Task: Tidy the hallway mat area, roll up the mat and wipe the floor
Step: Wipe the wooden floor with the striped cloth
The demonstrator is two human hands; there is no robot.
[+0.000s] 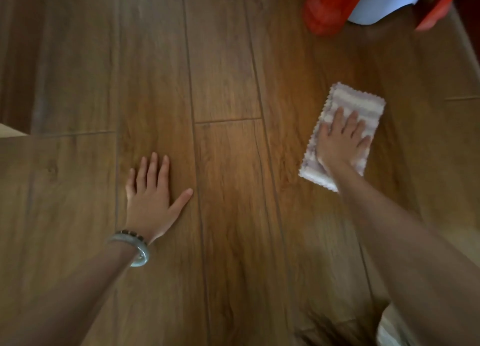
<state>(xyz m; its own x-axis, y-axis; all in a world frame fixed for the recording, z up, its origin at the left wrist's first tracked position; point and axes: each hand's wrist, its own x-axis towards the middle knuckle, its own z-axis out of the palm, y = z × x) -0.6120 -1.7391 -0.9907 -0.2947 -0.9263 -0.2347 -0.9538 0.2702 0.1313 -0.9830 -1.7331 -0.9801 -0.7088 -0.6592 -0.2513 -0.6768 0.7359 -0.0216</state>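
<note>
The right hand lies flat, fingers straight and spread, pressing a folded striped cleaning cloth onto the wooden floor; it pinches nothing. The left hand is splayed flat on bare planks well apart from it, holding nothing, seemingly as a brace. With only palm pressure, the cloth could bunch or slip out mid-stroke. It looks soft, pale with lilac bands and scalloped edges. A red plastic object stands beyond the right hand.
</note>
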